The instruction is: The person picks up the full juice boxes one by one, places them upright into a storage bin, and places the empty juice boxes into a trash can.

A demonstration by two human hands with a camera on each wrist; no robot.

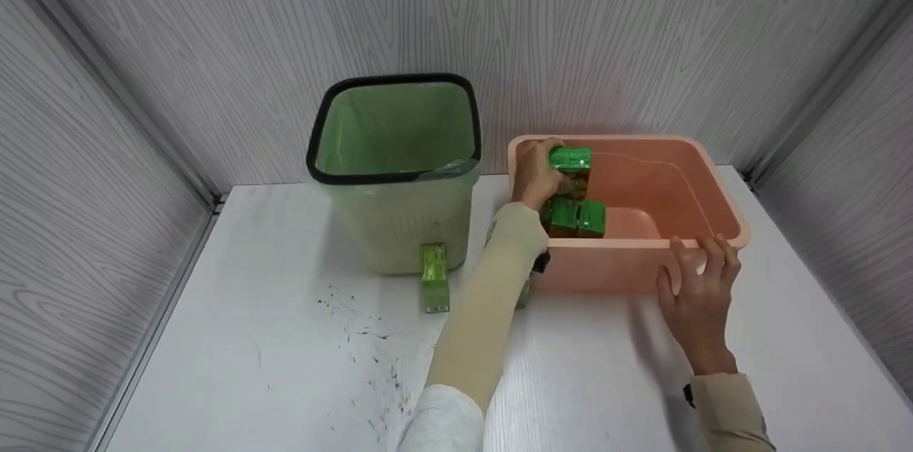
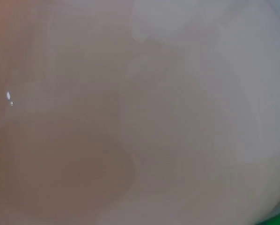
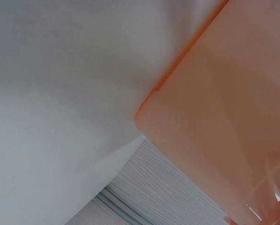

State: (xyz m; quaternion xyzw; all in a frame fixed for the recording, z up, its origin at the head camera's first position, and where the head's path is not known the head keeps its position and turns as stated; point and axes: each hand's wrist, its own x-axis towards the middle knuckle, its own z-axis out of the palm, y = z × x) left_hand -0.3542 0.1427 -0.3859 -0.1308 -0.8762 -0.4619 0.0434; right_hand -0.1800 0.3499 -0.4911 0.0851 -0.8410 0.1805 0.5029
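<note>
My left hand point(image 1: 535, 170) is inside the left end of a salmon-pink plastic bin point(image 1: 628, 263), gripping a small green box point(image 1: 570, 158) with fingers and thumb. Just below it, more green-topped boxes point(image 1: 590, 217) with brownish sides sit together in the bin. My right hand point(image 1: 702, 295) holds the bin's front rim near the right corner, its fingers hooked over the edge and its thumb against the outer wall. In the right wrist view, the bin's wall point(image 3: 215, 108) fills the right side. The left wrist view is mostly a blur, with a green patch point(image 2: 278, 219) in the corner.
A pale green wastebasket point(image 1: 399, 224) with a black rim and clear liner stands left of the bin. Against its base is a yellow-green box point(image 1: 434, 274). Something pale green point(image 1: 523, 295) shows partly behind my left forearm. Dark specks mark the white table point(image 1: 285, 366); grey woodgrain panels point(image 1: 570, 31) surround it.
</note>
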